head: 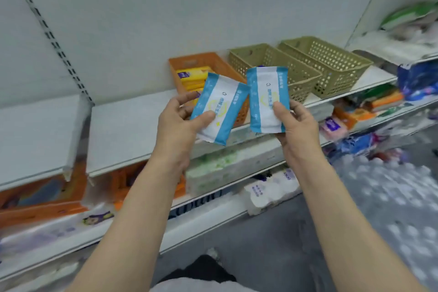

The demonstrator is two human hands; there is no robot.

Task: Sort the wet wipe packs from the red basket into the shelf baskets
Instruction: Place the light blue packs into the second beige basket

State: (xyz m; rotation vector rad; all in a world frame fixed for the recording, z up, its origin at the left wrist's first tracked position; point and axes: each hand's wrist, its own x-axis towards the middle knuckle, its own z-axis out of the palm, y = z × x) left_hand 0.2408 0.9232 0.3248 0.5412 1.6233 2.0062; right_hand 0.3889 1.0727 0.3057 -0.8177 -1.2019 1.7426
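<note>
— Two packs up at once, one per hand! The left hand (pixel 180 121) has its thumb clamped across the face of the left blue-and-white pack (pixel 219 108), fingers curled behind, and that pack sits tilted

— And the right hand (pixel 294 123)?

— Same style of grip: thumb on the front, fingers tucked behind the right blue-and-white pack (pixel 266 99), which stands nearly upright. Their upper corners look close to touching, though I cannot tell if they do

— Where should they go?

— Straight ahead on the shelf (pixel 132 125) sit three baskets. The orange basket (pixel 189 64) already carries yellow packs (pixel 192 77), so I'd judge these blue ones belong in the near green basket (pixel 272 64) or the far green basket (pixel 331 61); something dark peeks up behind the right pack, too hidden to name

— Tips for the drop?

— Lift each pack clear over the rim before loosening the thumb, one hand at a time, so neither soft pack snags the mesh wall or folds. Lay them flat, same way round. The red basket isn't in view from here
</note>
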